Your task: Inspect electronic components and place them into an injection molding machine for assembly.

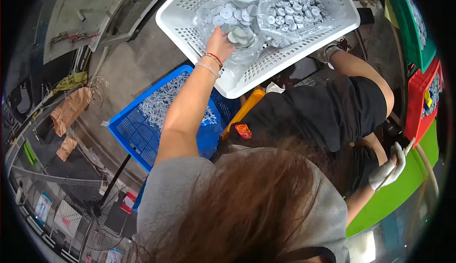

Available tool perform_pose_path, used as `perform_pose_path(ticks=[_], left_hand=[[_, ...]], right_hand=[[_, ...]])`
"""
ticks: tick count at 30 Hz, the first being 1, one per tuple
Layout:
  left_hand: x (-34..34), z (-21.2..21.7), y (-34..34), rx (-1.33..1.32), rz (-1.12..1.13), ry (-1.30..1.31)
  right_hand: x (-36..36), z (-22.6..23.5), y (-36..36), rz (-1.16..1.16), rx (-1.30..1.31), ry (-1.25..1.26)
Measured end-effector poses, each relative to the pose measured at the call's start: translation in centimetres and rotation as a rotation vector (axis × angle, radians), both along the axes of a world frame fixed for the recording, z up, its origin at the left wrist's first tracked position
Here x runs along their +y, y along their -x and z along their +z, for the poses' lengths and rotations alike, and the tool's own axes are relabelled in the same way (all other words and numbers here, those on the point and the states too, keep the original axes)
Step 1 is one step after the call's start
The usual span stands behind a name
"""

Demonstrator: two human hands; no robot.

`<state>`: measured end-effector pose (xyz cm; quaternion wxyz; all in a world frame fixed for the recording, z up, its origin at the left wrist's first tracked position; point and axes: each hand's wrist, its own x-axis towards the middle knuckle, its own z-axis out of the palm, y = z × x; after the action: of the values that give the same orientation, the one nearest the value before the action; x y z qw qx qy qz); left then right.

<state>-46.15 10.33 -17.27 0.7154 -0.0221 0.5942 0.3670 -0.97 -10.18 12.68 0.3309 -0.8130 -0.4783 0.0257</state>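
My bare left hand [219,43], with bracelets at the wrist, reaches into a clear plastic bag [204,18] of round grey discs. Its fingers are curled against the grey discs [241,36] and partly hidden by them. The bag lies in a large white perforated basket [185,49]. Beside it, a second clear bag [332,11] holds many small round metal-grey parts. Far off to the right, my right hand [390,170] wears a whitish glove. It is closed around a thin stick-like tool [384,181], below a red bin [412,113]; the exact kind of tool is unclear.
A blue crate [137,142] of loose silvery screw-like pieces stands below my left forearm. At right are a green bin [420,54] and a bright green surface [380,210]. A metal fan [95,210] stands lower left, near brown paper [71,111]. Machinery occupies the upper left.
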Motion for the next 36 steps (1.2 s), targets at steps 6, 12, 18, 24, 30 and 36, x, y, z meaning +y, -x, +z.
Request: perform_pose_path(ticks=[6, 12, 18, 24, 30, 36], left_hand=[[0.6, -3.1, 1.5, 1.041, -1.000, -0.594], [-1.5, -0.8, 1.3, 1.279, -2.110, -0.996], [-2.9, 3.4, 1.4, 1.006, -2.180, -0.986], [-0.6, 5.4, -0.2, 0.945, -2.019, -0.763], [6.8, -3.4, -1.5, 1.445, -1.225, -0.321], [0.8, -2.2, -4.0, 1.283, -1.494, -0.872]], right_hand=[[-2.5, 1.1, -0.8, -0.041, -0.035, 0.083], [-1.7, 1.4, 0.5, 0.138, -0.107, 0.187], [-1.0, 1.4, 1.7, 0.121, -0.066, 0.225], [-1.0, 1.1, 1.7, 0.146, -0.085, 0.230], [-0.8, -0.4, 1.6, 0.097, 0.045, 0.226], [-0.6, 0.1, 1.5, 0.177, -0.043, 0.276]])
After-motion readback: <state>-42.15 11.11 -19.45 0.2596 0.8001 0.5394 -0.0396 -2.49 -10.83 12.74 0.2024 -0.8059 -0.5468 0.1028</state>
